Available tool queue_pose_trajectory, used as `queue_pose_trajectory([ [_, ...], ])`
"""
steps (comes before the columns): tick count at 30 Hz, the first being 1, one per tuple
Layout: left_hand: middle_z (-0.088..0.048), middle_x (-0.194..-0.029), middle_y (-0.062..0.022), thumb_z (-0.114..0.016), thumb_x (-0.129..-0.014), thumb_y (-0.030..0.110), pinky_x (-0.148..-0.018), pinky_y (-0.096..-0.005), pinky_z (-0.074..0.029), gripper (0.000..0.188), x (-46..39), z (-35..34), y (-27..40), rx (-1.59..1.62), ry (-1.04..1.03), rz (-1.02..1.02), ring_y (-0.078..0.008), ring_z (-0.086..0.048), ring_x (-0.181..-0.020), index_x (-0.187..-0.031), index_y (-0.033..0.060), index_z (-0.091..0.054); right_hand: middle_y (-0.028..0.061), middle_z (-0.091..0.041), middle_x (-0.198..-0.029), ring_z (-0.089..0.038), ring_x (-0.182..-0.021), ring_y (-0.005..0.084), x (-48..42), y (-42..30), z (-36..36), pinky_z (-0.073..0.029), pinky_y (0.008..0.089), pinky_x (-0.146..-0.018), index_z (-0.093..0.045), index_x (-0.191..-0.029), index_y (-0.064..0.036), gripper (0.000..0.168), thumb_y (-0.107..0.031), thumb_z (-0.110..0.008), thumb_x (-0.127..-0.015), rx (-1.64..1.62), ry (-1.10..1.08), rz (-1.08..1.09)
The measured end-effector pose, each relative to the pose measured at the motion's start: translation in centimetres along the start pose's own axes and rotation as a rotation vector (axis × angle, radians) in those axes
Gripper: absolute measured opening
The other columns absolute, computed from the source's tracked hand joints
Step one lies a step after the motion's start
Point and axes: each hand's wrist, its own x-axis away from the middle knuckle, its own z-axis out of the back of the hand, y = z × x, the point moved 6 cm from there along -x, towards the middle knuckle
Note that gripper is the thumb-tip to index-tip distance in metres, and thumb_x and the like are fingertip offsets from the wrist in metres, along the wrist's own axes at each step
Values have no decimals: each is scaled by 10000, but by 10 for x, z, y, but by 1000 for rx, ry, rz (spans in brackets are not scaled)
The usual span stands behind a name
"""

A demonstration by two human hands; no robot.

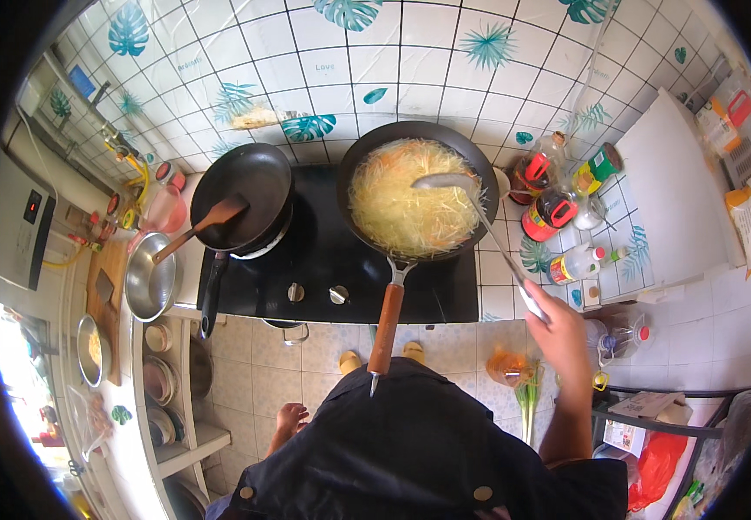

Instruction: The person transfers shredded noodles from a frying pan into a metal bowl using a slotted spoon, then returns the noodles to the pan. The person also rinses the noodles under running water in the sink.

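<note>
My right hand grips the handle of a long metal cooking utensil, a turner or ladle. Its head rests in pale shreds mixed with orange ones, perhaps potato and carrot. They fill most of a dark wok on the right side of the black cooktop. The wok's wooden handle points back towards my body and nobody holds it. Low at my left side hangs my left hand, fingers curled, away from the cooktop; whether they are closed is too small to tell.
On the left burner sits a black frying pan; a wooden spatula lies across it and a steel bowl. Sauce bottles crowd the right counter. A cleaver rests on a cutting board. Green onions are below right.
</note>
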Motion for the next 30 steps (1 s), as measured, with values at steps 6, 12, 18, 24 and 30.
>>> queue_pose_trajectory([
  [6,-598,-876,-46,-462,-841,172,-576,-323,-475,148,-10,2,-25,222,32,-40,-167,-595,-788,-922,79,-544,92,-565,-778,-567,-690,264,-20,9,-51,-453,347,-614,-550,-1115,-187,412,-111,-629,-718,-44,80,65],
  [12,-605,-902,-47,-408,-875,285,-610,-338,-468,261,22,-9,-65,243,137,35,-175,-590,-817,-944,89,-566,59,-583,-826,-583,-723,241,-38,32,-88,-462,333,-633,-543,-1107,-194,420,-113,-645,-707,-65,102,118],
  [18,-544,-1092,-98,-381,-867,439,-732,-447,-438,425,88,-49,-149,314,197,197,-229,-510,-1000,-1123,125,-511,67,-579,-817,-563,-707,141,-23,71,-98,-444,258,-645,-474,-1154,-70,436,-86,-621,-744,-264,-104,1],
  [24,-418,-1279,-156,-366,-880,450,-987,-329,-281,574,140,-97,-190,22,150,183,-265,-357,-1208,-1248,10,-397,85,-531,-748,-511,-596,150,-12,92,-78,-427,276,-586,-463,-1157,-42,394,-131,-573,-790,-44,-150,-39],
  [30,-358,-1314,-196,-388,-868,430,-993,-338,-277,632,130,-90,-218,131,97,137,-287,-334,-1224,-1292,-31,-303,101,-549,-810,-518,-592,136,6,28,-41,-435,250,-596,-512,-1012,11,217,-122,-506,-841,-238,34,237],
])
